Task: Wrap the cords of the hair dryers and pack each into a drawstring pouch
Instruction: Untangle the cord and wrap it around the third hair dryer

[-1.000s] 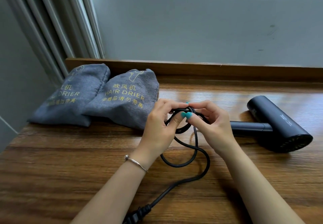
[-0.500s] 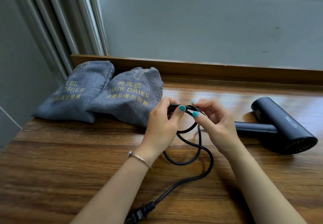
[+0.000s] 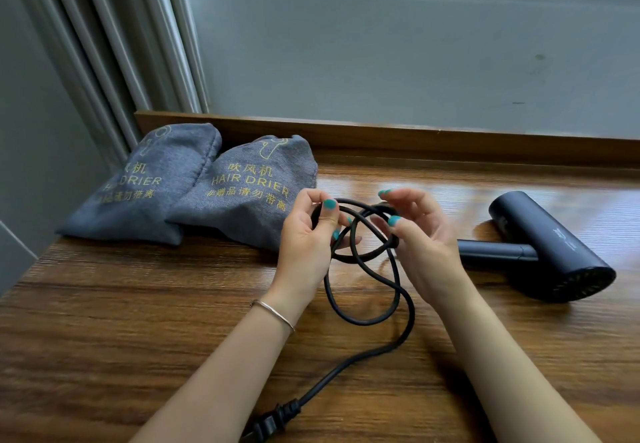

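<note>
Black two-pin plug [image 3: 268,425] lies nearest on the wooden tabletop [image 3: 104,338]. Black rubber cord [image 3: 374,318] loops up between both hands: left hand [image 3: 304,235] pinches a coil; right hand [image 3: 419,235] grips the crossing. Matte black hair dryer [image 3: 550,252] lies right; two grey fabric pouches [image 3: 242,193] lie behind left.

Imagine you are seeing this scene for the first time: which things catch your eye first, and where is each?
At the centre, the left hand and right hand hold loops of a black rubber power cord above the brown wooden table. To the right lies a dark blue plastic hair dryer. At the back left sit two bulging grey fabric pouches printed in gold.
</note>
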A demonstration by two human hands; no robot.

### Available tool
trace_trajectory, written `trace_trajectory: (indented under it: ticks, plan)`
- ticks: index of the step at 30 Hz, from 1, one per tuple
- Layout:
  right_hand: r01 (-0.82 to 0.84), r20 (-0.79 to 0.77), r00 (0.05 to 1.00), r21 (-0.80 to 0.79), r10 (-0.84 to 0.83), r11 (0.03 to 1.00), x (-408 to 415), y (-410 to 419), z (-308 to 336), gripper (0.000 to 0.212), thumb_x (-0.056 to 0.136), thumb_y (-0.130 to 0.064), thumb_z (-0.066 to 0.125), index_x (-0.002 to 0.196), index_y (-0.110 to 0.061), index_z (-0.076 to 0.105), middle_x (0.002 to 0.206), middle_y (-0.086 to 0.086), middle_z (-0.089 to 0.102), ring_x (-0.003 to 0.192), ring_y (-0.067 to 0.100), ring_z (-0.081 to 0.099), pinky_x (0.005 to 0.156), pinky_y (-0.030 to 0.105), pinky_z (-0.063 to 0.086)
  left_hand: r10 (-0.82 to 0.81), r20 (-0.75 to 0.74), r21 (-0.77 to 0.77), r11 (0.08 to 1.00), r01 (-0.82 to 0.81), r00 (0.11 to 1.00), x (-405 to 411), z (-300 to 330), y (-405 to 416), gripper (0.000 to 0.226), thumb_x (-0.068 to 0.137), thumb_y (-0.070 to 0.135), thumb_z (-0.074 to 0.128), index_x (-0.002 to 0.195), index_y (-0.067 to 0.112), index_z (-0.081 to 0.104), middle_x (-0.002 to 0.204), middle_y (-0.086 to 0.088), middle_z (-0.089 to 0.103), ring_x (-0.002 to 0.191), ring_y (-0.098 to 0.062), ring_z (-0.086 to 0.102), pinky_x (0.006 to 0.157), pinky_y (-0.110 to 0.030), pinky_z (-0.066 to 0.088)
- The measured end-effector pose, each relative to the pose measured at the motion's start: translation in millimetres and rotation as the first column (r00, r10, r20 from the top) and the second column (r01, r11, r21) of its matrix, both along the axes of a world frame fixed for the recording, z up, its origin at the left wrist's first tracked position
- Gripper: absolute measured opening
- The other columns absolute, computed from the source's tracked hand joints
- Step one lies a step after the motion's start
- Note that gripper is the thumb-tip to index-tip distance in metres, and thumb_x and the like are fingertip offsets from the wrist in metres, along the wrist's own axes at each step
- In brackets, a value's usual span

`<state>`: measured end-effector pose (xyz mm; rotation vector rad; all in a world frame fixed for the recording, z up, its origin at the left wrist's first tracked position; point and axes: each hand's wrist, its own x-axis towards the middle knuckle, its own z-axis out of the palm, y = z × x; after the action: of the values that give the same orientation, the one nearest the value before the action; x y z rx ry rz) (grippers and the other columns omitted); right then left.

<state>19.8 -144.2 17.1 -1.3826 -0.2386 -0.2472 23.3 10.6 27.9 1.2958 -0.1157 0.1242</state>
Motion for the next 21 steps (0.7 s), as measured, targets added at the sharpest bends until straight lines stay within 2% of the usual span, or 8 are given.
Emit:
trace_trajectory:
  ticks: [2, 5, 7, 9, 11, 14, 18, 21]
  plan:
    - [0.036, 0.022, 0.999, -0.15, -0.033, 0.988, -1.3, -2.0, 2.8, 0.026, 0.079, -0.021, 0.066, 0.104, -0.017, 0.062, 0.097, 0.002, 0.061, 0.088, 0.015, 0.061, 0.078, 0.029, 0.056, 0.022, 0.011, -0.017, 1.0, -0.022, 1.0, 3.1, 0.5, 2.5, 0.007, 0.1, 0.013, 0.046, 0.094, 0.013, 0.049, 0.072, 0.0, 0.057, 0.067, -0.005, 0.061, 0.063, -0.028, 0.059]
    - [0.049, -0.003, 0.999, -0.183, -0.051, 0.982, -0.8, -3.1, 5.4, 0.021, 0.087, -0.006, 0.066, 0.106, -0.016, 0.065, 0.092, 0.009, 0.059, 0.07, 0.008, 0.061, 0.059, 0.024, 0.055, 0.043, 0.086, 0.167, 0.984, -0.057, 0.995, 10.1, -4.9, 8.4, 0.007, 0.099, 0.012, 0.05, 0.095, 0.017, 0.052, 0.076, 0.004, 0.062, 0.076, -0.007, 0.063, 0.068, -0.026, 0.058]
    - [0.093, 0.011, 0.996, -0.186, -0.092, 0.978, -0.3, -5.9, 4.7, 0.024, 0.087, 0.0, 0.064, 0.102, -0.018, 0.068, 0.091, 0.006, 0.064, 0.072, 0.011, 0.065, 0.06, 0.024, 0.056, 0.03, 0.254, 0.408, 0.903, -0.135, 0.967, 13.6, -9.9, 14.2, 0.012, 0.099, 0.014, 0.055, 0.104, 0.025, 0.057, 0.085, 0.008, 0.066, 0.084, -0.007, 0.065, 0.077, -0.024, 0.054]
    - [0.113, 0.044, 0.993, -0.231, -0.106, 0.966, 0.0, -8.8, 3.5, 0.026, 0.086, -0.002, 0.067, 0.102, -0.022, 0.069, 0.097, 0.005, 0.069, 0.082, 0.016, 0.069, 0.068, 0.028, 0.058, -0.062, 0.437, 0.609, 0.755, -0.244, 0.897, 15.0, -12.3, 18.5, 0.022, 0.093, 0.021, 0.063, 0.115, 0.025, 0.063, 0.096, 0.009, 0.065, 0.092, -0.006, 0.062, 0.084, -0.019, 0.048]
    - [0.136, 0.082, 0.99, -0.282, -0.117, 0.95, 0.0, -9.8, 0.6, 0.026, 0.086, -0.005, 0.069, 0.103, -0.024, 0.069, 0.1, 0.007, 0.07, 0.09, 0.018, 0.07, 0.075, 0.032, 0.059, -0.161, 0.475, 0.698, 0.668, -0.258, 0.865, 15.3, -14.2, 19.1, 0.029, 0.086, 0.027, 0.071, 0.114, 0.021, 0.067, 0.097, 0.011, 0.061, 0.091, -0.002, 0.057, 0.083, -0.015, 0.045]
    - [0.164, 0.145, 0.982, -0.347, -0.12, 0.923, -0.9, -7.2, -0.6, 0.021, 0.084, -0.018, 0.068, 0.104, -0.024, 0.069, 0.099, 0.005, 0.069, 0.089, 0.018, 0.069, 0.074, 0.03, 0.059, -0.181, 0.419, 0.734, 0.644, -0.215, 0.89, 14.4, -16.1, 18.4, 0.026, 0.083, 0.025, 0.075, 0.106, 0.02, 0.065, 0.082, 0.013, 0.052, 0.076, 0.0, 0.049, 0.069, -0.018, 0.043]
    - [0.116, 0.127, 0.989, -0.293, -0.081, 0.949, -2.0, -2.4, 2.2, 0.029, 0.089, 0.006, 0.059, 0.11, -0.013, 0.065, 0.101, 0.019, 0.067, 0.084, 0.013, 0.072, 0.074, 0.02, 0.056, -0.164, 0.469, 0.723, 0.636, -0.27, 0.868, 12.9, -16.7, 15.9, 0.017, 0.089, 0.013, 0.068, 0.105, 0.011, 0.061, 0.089, 0.003, 0.057, 0.078, -0.002, 0.049, 0.071, -0.011, 0.039]
    - [0.092, 0.103, 0.992, -0.247, -0.069, 0.965, -4.9, -0.7, 6.5, 0.03, 0.091, 0.008, 0.054, 0.11, -0.014, 0.065, 0.103, 0.019, 0.069, 0.087, 0.013, 0.072, 0.077, 0.02, 0.056, -0.137, 0.458, 0.678, 0.693, -0.246, 0.878, 11.0, -15.1, 12.9, 0.009, 0.094, 0.009, 0.059, 0.103, 0.009, 0.058, 0.093, 0.001, 0.057, 0.077, -0.006, 0.051, 0.072, -0.009, 0.039]
